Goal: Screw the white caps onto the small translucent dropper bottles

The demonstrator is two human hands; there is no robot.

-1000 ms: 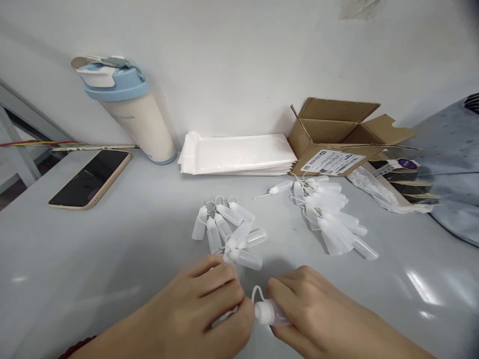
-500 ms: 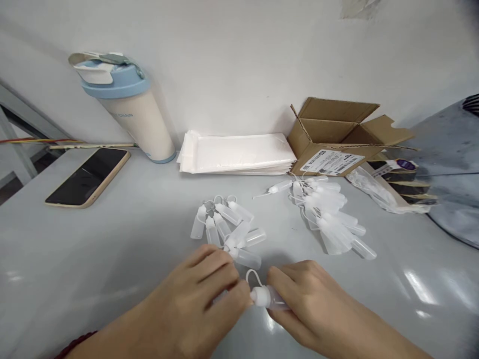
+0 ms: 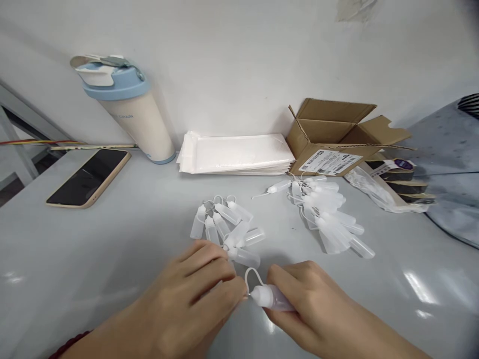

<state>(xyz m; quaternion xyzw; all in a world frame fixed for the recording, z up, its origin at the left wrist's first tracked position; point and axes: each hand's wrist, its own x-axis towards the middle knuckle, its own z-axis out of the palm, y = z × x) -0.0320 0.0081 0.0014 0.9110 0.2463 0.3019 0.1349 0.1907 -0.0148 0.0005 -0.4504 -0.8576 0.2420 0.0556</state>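
A small translucent squeeze bottle (image 3: 279, 298) with a white pointed top lies sideways in my right hand (image 3: 309, 296), whose fingers wrap round its body. A thin needle tip shows at the end of its nozzle, pointing left. From the bottle's collar a white tether strap (image 3: 254, 270) loops up and down to the fingertips of my left hand (image 3: 202, 291). Those fingers are pinched on the strap's cap end, mostly hidden, just left of the needle tip. Just beyond my left hand lies a loose group of similar bottles (image 3: 226, 219) with looped straps.
A larger pile of bottles (image 3: 329, 209) lies to the right, before an open cardboard box (image 3: 331, 154). White padded envelopes (image 3: 239, 153) are stacked by the wall. A phone (image 3: 90, 178) and a tumbler (image 3: 138, 114) stand left; a plastic-wrapped package (image 3: 392, 184) lies far right.
My left fingers have drawn slightly left, away from the nozzle, so its thin tip now shows. My right hand still holds the bottle, nearly unmoved.
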